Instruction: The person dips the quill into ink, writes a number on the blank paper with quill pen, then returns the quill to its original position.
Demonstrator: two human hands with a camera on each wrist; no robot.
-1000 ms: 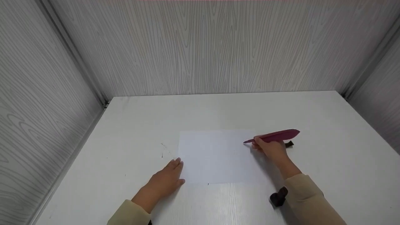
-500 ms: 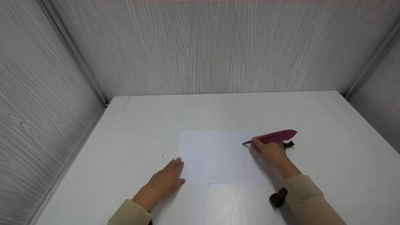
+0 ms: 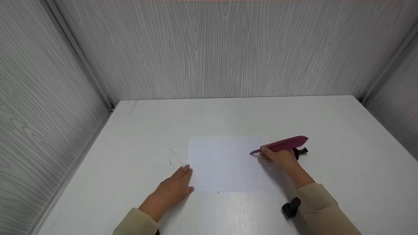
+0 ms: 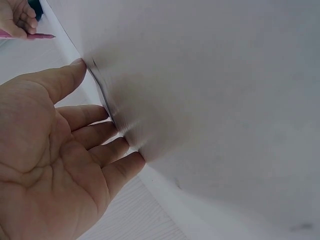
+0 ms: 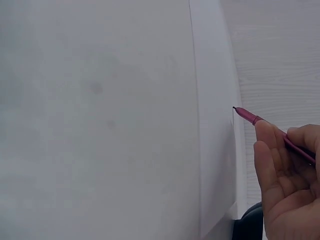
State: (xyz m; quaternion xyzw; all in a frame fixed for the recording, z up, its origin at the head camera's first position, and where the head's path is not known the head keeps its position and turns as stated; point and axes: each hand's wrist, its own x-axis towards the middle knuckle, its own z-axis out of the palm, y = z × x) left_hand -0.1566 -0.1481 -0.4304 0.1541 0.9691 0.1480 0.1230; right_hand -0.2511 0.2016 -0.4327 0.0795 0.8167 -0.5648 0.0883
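In the head view, pinches a dark red feather pen (image 3: 291, 142) with the right hand (image 3: 280, 159), right of the middle of the frame. Aims the pointed end left and a little down, with the wide feather part going up to the right. Keeps the point over the right part of a white sheet of paper (image 3: 222, 163), in the middle of the frame. Cannot tell about touching or not touching the paper with the point.

Rests the left hand (image 3: 174, 187) low in the frame, left of the middle, on the white worktop (image 3: 143, 130). Has the fingers straight there, with the thumb out to the side and the fingertips at the left edge of the paper.

In the left wrist view, shows that hand from the palm side, at the left of the frame, with fingers a little apart. Shows the pen there too, small, in the upper left corner.

In the right wrist view, holds the pen at the right of the frame, with its dark tip up and to the left.

Wears tan sleeves (image 3: 321, 204). Just beside the right one, at the lower right of the head view, see a small black thing (image 3: 290, 209), too unclear to name.
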